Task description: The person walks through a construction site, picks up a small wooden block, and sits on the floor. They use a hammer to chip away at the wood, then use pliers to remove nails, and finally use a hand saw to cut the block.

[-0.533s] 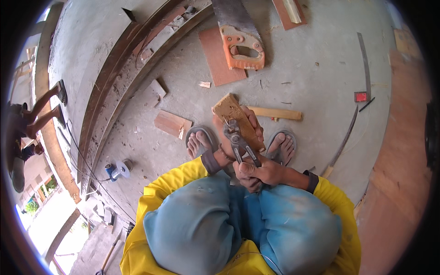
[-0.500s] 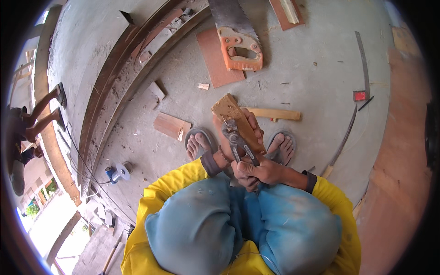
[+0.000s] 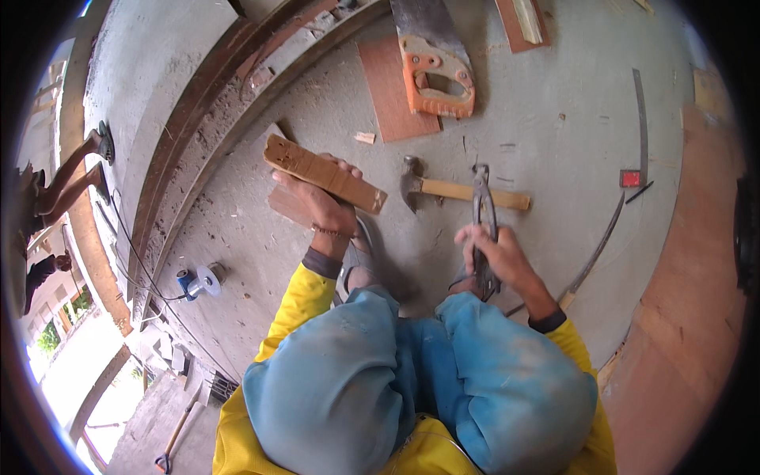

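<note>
My left hand (image 3: 323, 204) is closed round a short wooden block (image 3: 328, 172), raised over the floor to the left of my feet. On the right, my right hand (image 3: 500, 255) grips the handles of a pair of metal pincers (image 3: 481, 198), their jaws pointing away from me. Beneath the pincers lies a claw hammer (image 3: 467, 191) with a wooden handle, its head to the left. The pincers cover part of that handle, and a gap separates them from the block.
An orange-handled handsaw (image 3: 438, 83) rests partly on a reddish board (image 3: 393, 103) ahead. To the right lie a thin metal strip (image 3: 640, 119) and a red square piece (image 3: 630, 178). A corded blue power tool (image 3: 187, 285) sits left. Another person (image 3: 59, 190) is at the far left.
My hands have parted: the block has moved left with my left hand, and the pincers have come off it to the right. The hammer's head now shows.
</note>
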{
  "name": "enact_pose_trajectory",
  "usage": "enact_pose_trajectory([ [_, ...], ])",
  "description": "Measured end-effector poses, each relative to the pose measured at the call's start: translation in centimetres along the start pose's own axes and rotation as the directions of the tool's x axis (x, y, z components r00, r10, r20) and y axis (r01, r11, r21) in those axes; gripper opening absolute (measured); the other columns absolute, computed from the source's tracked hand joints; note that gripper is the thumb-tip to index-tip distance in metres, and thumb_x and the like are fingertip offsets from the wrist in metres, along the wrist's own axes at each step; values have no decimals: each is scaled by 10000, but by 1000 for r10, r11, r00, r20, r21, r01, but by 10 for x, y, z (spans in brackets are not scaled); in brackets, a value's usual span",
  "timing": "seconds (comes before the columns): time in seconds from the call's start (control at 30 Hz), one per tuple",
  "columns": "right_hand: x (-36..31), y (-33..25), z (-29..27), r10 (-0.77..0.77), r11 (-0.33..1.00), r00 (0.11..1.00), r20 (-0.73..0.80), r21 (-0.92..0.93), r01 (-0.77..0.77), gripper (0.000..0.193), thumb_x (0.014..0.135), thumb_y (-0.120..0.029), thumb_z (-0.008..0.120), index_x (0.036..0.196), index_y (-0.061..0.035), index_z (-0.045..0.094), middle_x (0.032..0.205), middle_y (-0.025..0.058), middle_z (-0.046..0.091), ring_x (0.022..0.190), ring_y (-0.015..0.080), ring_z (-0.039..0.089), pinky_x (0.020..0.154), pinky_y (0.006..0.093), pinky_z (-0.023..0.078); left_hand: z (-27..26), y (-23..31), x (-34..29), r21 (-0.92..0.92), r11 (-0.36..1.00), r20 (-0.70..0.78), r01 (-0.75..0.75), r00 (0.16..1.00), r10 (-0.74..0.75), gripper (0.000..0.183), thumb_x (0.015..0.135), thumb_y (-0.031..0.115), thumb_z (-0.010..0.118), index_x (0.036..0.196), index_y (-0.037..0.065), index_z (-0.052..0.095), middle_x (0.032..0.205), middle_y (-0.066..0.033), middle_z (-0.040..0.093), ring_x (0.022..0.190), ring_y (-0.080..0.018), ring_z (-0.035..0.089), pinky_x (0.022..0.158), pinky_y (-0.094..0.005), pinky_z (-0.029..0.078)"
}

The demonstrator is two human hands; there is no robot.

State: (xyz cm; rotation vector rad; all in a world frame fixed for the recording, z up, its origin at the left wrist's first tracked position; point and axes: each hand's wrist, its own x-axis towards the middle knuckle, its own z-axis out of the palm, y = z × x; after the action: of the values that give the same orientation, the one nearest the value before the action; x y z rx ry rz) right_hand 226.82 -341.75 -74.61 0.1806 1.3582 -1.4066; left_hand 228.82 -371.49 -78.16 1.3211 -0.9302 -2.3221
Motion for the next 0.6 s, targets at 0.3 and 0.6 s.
enact_pose_trajectory([
  [0.3,4,14,-22,-76,991,991,-113,-114,63,477,1037,-279,471,1427,-5,454,1115,105,612,885,159,625,755,326,558,23,6,10,16,990,186,-143,973,138,907,801,918,320,978,51,517,818,-100,542,753,-254,562,733,-416,506],
  [0.6,12,-11,40,-188,779,982,-26,-613,133,319,979,-262,553,1180,-16,571,898,222,673,836,425,662,735,472,505,40,7,3,249,892,332,-378,898,288,855,817,889,386,1031,68,497,814,-80,558,727,-220,589,670,-378,520],
])
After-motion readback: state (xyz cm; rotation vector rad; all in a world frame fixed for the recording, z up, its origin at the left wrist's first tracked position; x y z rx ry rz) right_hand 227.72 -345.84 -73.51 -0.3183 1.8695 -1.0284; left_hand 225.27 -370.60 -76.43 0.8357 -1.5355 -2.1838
